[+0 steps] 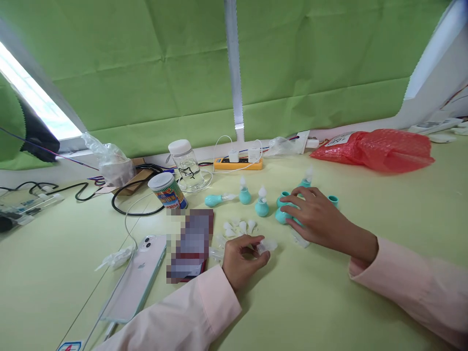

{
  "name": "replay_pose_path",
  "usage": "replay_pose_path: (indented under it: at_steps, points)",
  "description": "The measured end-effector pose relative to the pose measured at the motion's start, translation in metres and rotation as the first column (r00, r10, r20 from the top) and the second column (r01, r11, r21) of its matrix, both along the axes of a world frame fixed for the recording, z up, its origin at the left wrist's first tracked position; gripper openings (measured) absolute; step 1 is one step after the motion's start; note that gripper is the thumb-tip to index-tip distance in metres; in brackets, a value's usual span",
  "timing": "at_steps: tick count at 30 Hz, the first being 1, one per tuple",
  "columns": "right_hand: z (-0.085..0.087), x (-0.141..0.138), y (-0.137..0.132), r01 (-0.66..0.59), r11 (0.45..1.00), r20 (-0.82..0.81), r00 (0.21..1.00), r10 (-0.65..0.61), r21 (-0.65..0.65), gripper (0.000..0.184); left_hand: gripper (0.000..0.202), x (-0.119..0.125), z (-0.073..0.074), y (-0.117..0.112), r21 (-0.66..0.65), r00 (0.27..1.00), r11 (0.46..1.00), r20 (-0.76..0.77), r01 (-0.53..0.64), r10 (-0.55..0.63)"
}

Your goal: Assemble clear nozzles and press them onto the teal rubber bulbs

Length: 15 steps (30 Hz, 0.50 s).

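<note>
Head view: the left hand (242,259) pinches a clear nozzle (268,245) between thumb and fingers, its long axis roughly crosswise, the free end pointing right. The teal bulbs (282,216) lie beyond that end and to its right, clustered under the right hand (315,213), which is much the nearer of the two. The right fingers curve over them; whether they grip one or merely rest there I cannot tell. These fingers also stand between the nozzle and the farther bulbs, hiding part of the cluster. A loose clear piece (300,239) lies just below the right hand. White tips (239,227) sit beyond the left knuckles, and past them two capped bulbs stand upright, with another lying on its side. Left of the left hand is a red phone (197,239), then a pale phone (142,270); a can (168,191) stands farther back.
</note>
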State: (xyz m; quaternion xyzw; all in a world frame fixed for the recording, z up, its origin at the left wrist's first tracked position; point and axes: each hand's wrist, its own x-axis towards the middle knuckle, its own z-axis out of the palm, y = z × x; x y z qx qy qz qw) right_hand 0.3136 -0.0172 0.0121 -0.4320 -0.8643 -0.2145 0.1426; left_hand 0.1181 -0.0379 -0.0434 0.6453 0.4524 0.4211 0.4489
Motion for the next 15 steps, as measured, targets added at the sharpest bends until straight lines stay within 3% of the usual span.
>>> replay_pose_path:
  at_steps: [4, 10, 13, 15]
  points:
    - [-0.008, -0.004, 0.008, 0.110, 0.992, 0.198, 0.975, -0.096, -0.058, 0.010, 0.030, -0.001, -0.002, 0.004, -0.061, 0.998, 0.997, 0.050, -0.039, 0.042]
    - [-0.008, -0.011, 0.009, 0.120, 0.991, 0.223, 0.969, -0.104, -0.058, 0.027, 0.028, -0.002, 0.004, 0.003, -0.028, 0.995, 0.998, 0.070, -0.064, 0.066]
    - [0.000, -0.010, 0.002, 0.063, 0.994, 0.152, 0.987, -0.049, -0.088, 0.021, 0.027, -0.002, 0.007, 0.002, -0.012, 0.995, 0.998, 0.075, -0.058, 0.059]
    - [0.003, -0.009, -0.006, -0.024, 0.991, -0.037, 0.999, 0.019, -0.131, 0.023, 0.027, -0.003, 0.007, 0.001, 0.005, 0.996, 0.999, 0.075, -0.046, 0.046]
